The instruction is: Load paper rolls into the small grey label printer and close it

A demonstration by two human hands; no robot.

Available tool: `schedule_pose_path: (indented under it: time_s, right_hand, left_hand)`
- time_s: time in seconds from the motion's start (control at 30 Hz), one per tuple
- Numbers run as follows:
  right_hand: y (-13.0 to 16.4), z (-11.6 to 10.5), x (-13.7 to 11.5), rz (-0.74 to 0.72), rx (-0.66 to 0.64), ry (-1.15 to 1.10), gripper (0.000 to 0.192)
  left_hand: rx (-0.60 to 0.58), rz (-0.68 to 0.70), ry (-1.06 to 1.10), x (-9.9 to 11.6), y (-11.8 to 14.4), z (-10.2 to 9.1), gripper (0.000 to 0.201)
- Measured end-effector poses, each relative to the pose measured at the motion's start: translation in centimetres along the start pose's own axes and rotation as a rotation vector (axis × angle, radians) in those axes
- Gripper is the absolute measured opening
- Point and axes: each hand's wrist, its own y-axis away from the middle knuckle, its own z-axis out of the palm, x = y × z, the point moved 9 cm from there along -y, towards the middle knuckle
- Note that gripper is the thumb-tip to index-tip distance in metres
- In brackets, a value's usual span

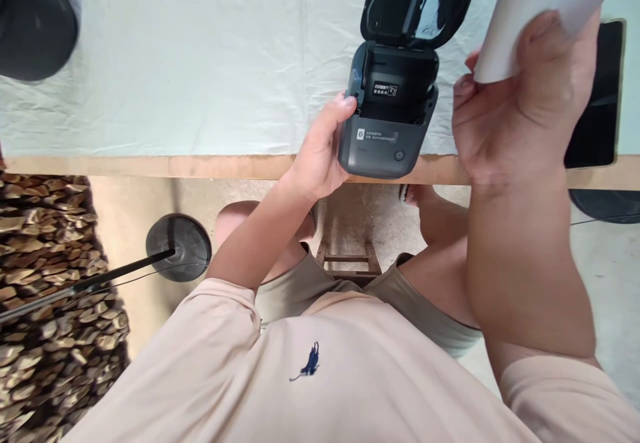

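Note:
A dark grey portable label printer (385, 140) is at the table's front edge, its black lid (410, 3) swung up and its paper bay uncovered. The bay looks bare apart from a small printed sticker; a power button shows low on the front. My left hand (327, 140) grips the printer's left side, thumb near the bay's rim. To the right and higher up, my right hand (525, 110) is closed on curved white paper (545, 3), thumb on the near face. The paper's upper part runs out of view, and most of the fingers are behind it.
A pale cloth (200, 63) covers the table, with a bare wooden edge (200, 166). Beside my right wrist lies a black phone (603, 96). A dark rounded object (35, 23) stands at the upper left. Below are a round stand base (179, 246) and stacked firewood (50, 283).

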Motion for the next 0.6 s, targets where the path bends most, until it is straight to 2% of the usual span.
schedule_pose_path:
  time_s: [0.2, 0.3, 0.5, 0.6]
  right_hand:
    - [0.1, -0.4, 2.1, 0.185, -0.027, 0.068, 0.049]
    - [0.1, -0.6, 2.1, 0.207, -0.008, 0.065, 0.049]
    - [-0.3, 0.0, 1.6, 0.132, -0.071, -0.012, 0.043]
    - [-0.2, 0.5, 0.4, -0.018, -0.121, 0.003, 0.040]
  left_hand:
    - [0.075, -0.007, -0.005, -0.2, 0.0, -0.7, 0.021]
    - [0.087, -0.019, -0.001, -0.2, 0.0, -0.8, 0.023]
    - [0.027, 0.016, 0.002, 0.1, 0.0, -0.2, 0.020]
    - [-0.010, 0.033, 0.036, 0.3, 0.0, 0.2, 0.017]
